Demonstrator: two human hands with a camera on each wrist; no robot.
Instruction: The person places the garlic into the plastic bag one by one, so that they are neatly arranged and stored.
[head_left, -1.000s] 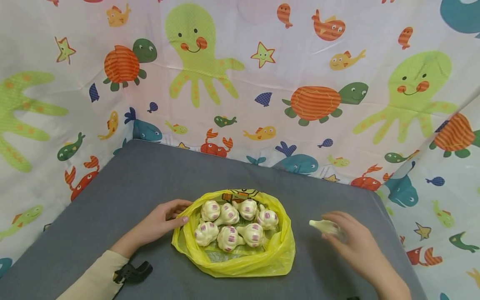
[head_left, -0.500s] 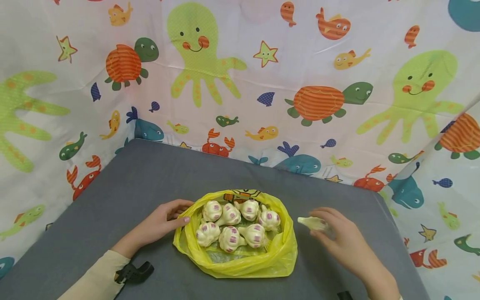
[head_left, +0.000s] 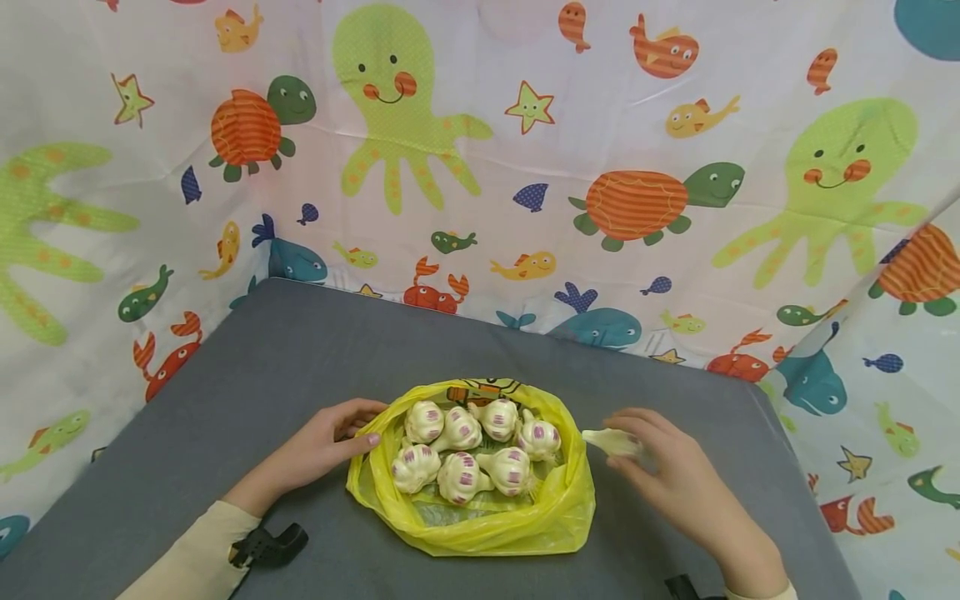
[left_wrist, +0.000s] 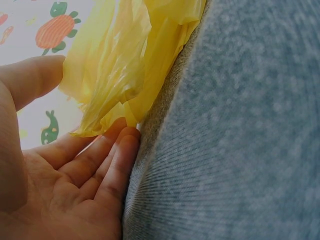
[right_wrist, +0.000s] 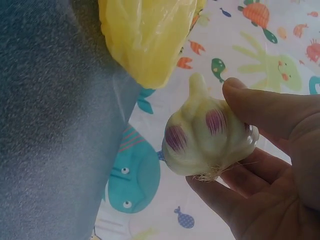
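Observation:
In the head view a yellow plastic bag [head_left: 525, 521] lies with its mouth spread wide. Several garlic bulbs [head_left: 457, 477], whitish with purple patches, sit inside it. My left hand [head_left: 318, 446] is at the bag's left rim; in the left wrist view its fairly straight fingers [left_wrist: 107, 172] and thumb, set well apart, touch the yellow plastic [left_wrist: 115, 65]. To the right of the bag, my right hand [head_left: 675, 471] holds one more garlic bulb [right_wrist: 207, 135] between thumb and fingers. That bulb's stem points at the bag's right rim, and its roots show in the right wrist view.
Everything stands on a dark grey table [head_left: 360, 342]. A white curtain [head_left: 480, 225] printed with sea animals rises behind it and along both sides. Black straps [head_left: 266, 546] with a camera mount sit on the left wrist.
My right hand has moved left with the garlic bulb, bringing its stem up to the bag's right rim. The left hand and the bag stay in place.

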